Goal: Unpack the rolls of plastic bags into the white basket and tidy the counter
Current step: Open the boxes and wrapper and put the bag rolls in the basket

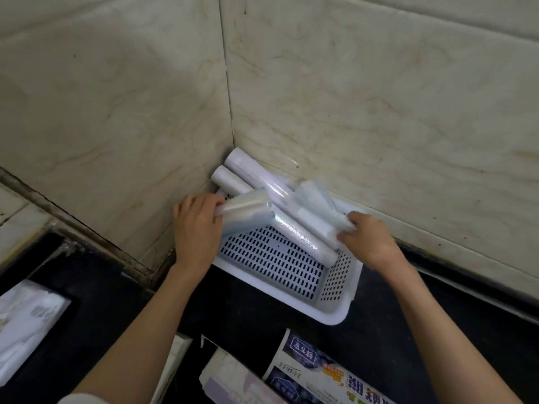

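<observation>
A white perforated basket (335, 312) sits on the dark counter in the tiled corner. Long white rolls of plastic bags (248, 170) lean from the corner diagonally across the basket. My left hand (197, 228) grips a short clear roll (248, 211) by its left end, held over the basket's far left side. My right hand (369, 242) holds another roll (318, 204), blurred by motion, above the basket's right rim. Both held rolls hang over the long ones.
Printed packaging (318, 371) and a torn pale wrapper (230, 380) lie on the black counter (250, 310) at the front. A white plastic packet (26, 322) lies at the left edge. Marble-patterned wall tiles (379, 97) close in behind and left of the basket.
</observation>
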Action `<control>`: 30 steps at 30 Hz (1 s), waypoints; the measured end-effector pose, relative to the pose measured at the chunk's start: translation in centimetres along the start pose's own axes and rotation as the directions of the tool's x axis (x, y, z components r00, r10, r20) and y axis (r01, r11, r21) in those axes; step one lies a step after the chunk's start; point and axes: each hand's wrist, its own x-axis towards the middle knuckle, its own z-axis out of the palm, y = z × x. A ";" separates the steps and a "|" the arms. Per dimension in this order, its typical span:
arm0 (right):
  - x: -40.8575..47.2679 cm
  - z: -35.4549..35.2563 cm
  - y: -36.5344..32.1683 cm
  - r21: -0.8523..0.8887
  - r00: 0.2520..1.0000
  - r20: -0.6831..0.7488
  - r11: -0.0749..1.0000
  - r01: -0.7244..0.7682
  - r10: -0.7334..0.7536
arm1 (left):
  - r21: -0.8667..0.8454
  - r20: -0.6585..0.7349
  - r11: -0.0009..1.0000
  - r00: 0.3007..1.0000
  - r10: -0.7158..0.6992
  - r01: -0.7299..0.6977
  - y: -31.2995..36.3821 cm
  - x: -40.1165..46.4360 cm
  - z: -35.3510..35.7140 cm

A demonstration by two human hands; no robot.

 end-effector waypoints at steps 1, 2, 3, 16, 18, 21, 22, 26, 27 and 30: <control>-0.1 -0.4 0.1 0.063 0.998 -0.070 0.998 -0.002 0.006 | 0.002 -0.029 1.000 0.999 0.024 -0.024 0.1 0.0 -0.2; -0.2 -0.6 0.1 0.131 0.993 -0.121 0.991 0.000 0.016 | 0.002 -0.052 0.998 0.996 0.070 -0.070 0.3 0.1 -0.4; -0.3 -0.7 0.1 0.192 0.988 -0.152 0.981 0.005 0.025 | 0.001 -0.054 0.991 0.990 0.134 -0.134 0.5 0.1 -0.4; 0.6 3.5 -0.6 0.316 0.978 0.204 0.948 -0.032 -0.034 | -0.004 0.822 0.999 0.569 -0.024 0.048 0.6 1.1 4.9; 0.8 4.3 -0.5 0.327 0.970 0.238 0.944 -0.039 -0.042 | -0.036 0.763 0.997 0.646 -0.015 0.066 0.2 1.0 5.3; 0.9 5.4 -0.2 0.304 0.961 0.267 0.953 -0.010 -0.075 | -0.041 0.713 0.996 0.700 -0.026 0.079 -0.6 0.7 5.4; 1.0 5.8 -0.2 0.291 0.956 0.280 0.957 0.000 -0.085 | -0.021 0.738 0.998 0.674 -0.030 0.067 -0.9 0.7 5.3; 0.6 7.3 -0.5 0.252 0.939 0.335 0.968 -0.013 -0.074 | -0.004 0.788 0.998 0.615 -0.035 0.061 -1.4 0.5 4.1; 0.6 7.7 -0.6 0.237 0.939 0.336 0.972 -0.008 -0.074 | -0.023 0.765 0.997 0.643 -0.034 0.080 -1.5 0.4 3.6; 0.5 8.7 -1.5 0.217 0.936 0.340 0.976 0.014 -0.089 | -0.118 0.634 0.986 0.773 -0.014 0.114 -1.6 -0.5 1.9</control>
